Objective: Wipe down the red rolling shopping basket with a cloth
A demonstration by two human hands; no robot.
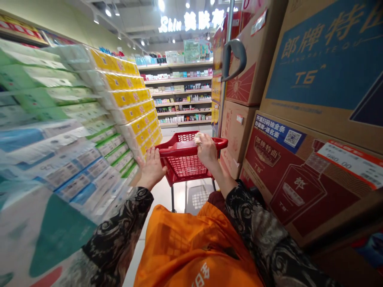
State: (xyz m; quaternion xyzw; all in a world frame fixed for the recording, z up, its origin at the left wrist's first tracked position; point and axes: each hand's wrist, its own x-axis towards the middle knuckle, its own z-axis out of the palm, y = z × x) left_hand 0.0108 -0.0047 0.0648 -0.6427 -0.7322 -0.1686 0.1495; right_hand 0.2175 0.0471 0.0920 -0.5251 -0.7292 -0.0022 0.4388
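As a person in an orange garment [191,247] faces down a shop aisle, a red shopping cart [188,167] sits directly ahead, between and just beyond both hands. Seen from the head camera, the left hand [151,169] lies open at the near left end of the cart's handle [181,152], fingers extended forward and thumb pointing toward the other hand. The right hand [207,151], on the same bar farther right, is closed on a crumpled pale cloth [198,138] (its exact material cannot be told), which shows past the fingertips. Left of the left hand rise blurred white, green and blue packs [74,171], with yellow-and-white packs [128,95] farther ahead. To the right hand's right tower printed cartons [323,75], one bearing a price tag [351,161]; ahead of and above that hand, a grey looped handle [243,57] juts from a metal pole. Well beyond both hands, shelves [182,103] of small goods stand beneath a lit sign [191,22]. Dark patterned sleeves [269,235] reach toward the wrists.
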